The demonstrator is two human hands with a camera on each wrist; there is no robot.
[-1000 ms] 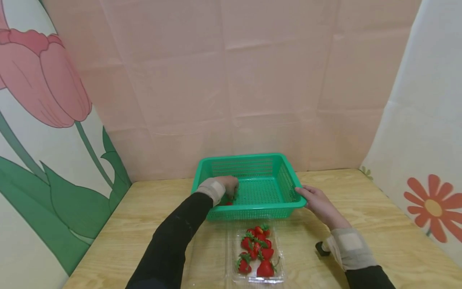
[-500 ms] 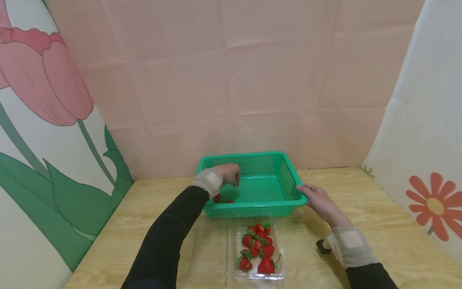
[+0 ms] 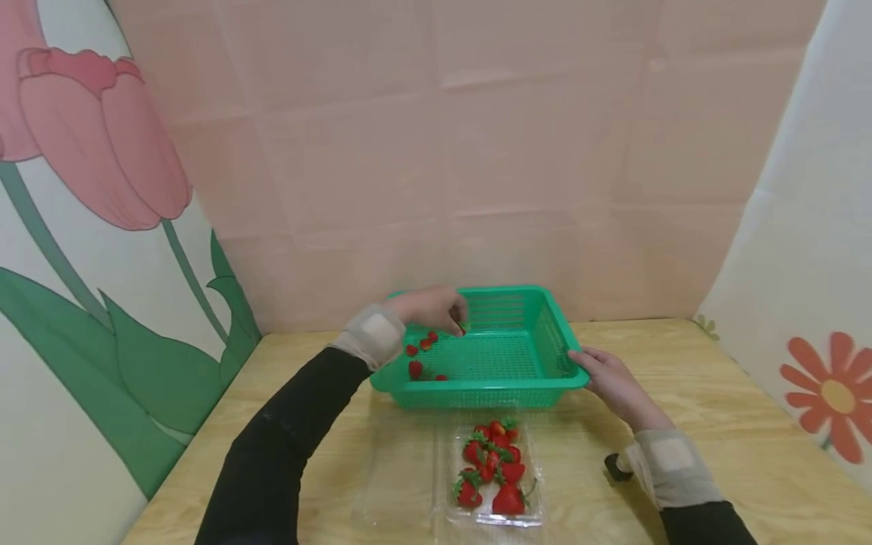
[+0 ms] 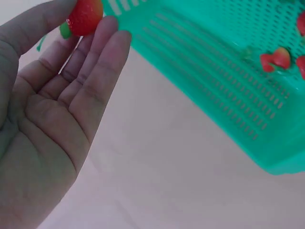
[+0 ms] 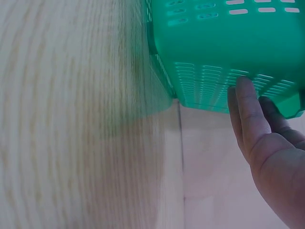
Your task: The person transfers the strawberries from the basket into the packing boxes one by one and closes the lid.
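A green slotted basket [image 3: 538,393] stands on the wooden table [image 3: 736,424], with a few strawberries [image 3: 415,369] lying in its left part. My left hand [image 3: 436,309] hovers over the basket's back left corner and pinches a strawberry [image 4: 85,16] between thumb and fingertips. This held strawberry [image 3: 462,329] shows just below the fingers in the head view. My right hand [image 3: 602,375] rests against the basket's right side, its fingers [image 5: 245,109] lying straight on the outer wall under the rim.
A clear plastic clamshell [image 3: 531,518] with several strawberries [image 3: 493,469] lies open just in front of the basket. Painted backdrop walls close in behind and on both sides. Bare table lies to the right and left of the basket.
My left hand has risen from the basket floor toward the back left and now shows a strawberry at its fingertips. The right hand stays at the basket's right side.
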